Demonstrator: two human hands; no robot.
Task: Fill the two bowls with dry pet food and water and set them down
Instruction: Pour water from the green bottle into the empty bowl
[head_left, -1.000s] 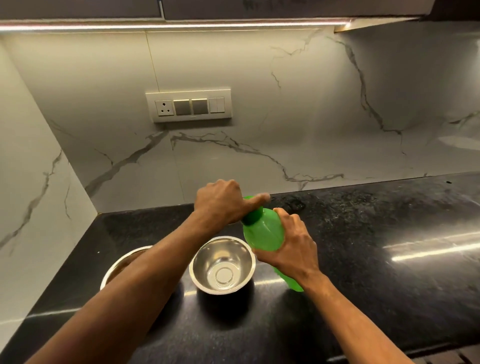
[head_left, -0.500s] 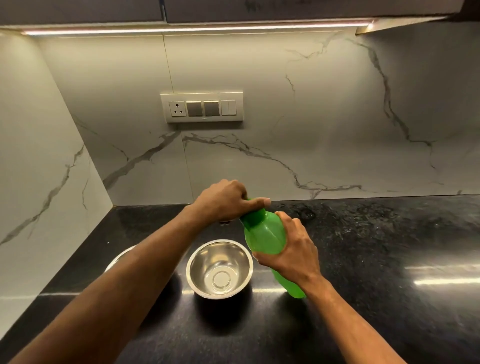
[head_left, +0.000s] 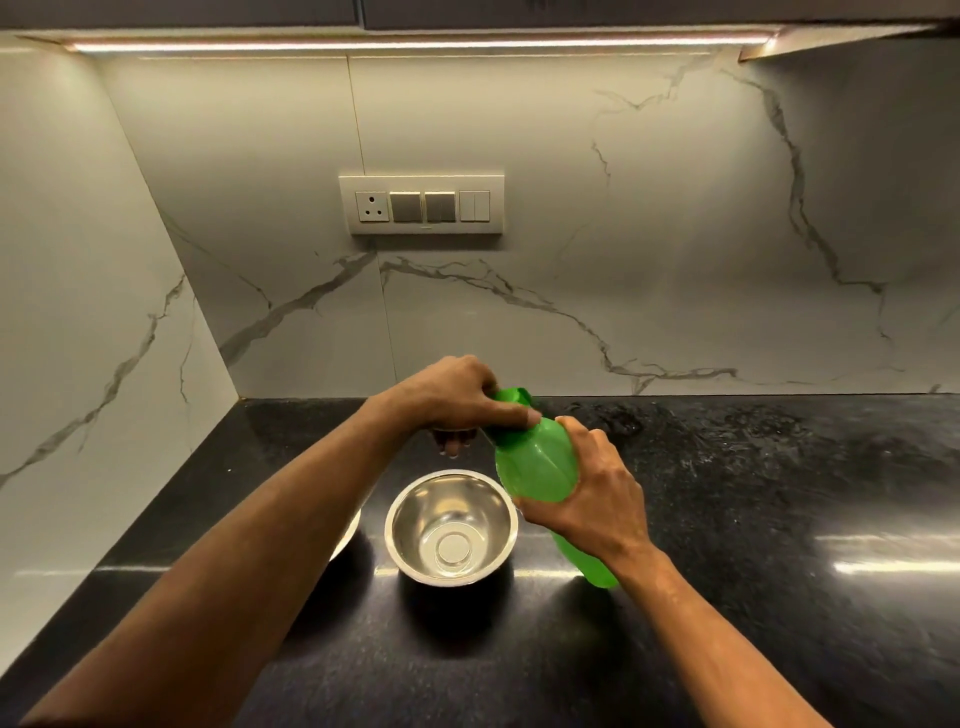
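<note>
A green plastic bottle (head_left: 535, 462) stands tilted on the black counter (head_left: 753, 519), just right of an empty steel bowl (head_left: 451, 527). My right hand (head_left: 587, 491) grips the bottle's body from the right. My left hand (head_left: 457, 395) is closed on the green cap (head_left: 511, 397) at the bottle's top, and the cap looks lifted off the neck. A second steel bowl (head_left: 347, 538) sits left of the first, almost wholly hidden under my left forearm; its contents cannot be seen.
A marble backsplash rises behind the counter, with a switch and socket panel (head_left: 421, 204) on it. A side wall (head_left: 78, 338) closes the counter's left end. The counter stretches on to the right.
The camera tilted up and shifted, so the scene sits lower and further right in view. My left hand has turned on the cap, which now shows more above the neck. The bottle and bowls stay put.
</note>
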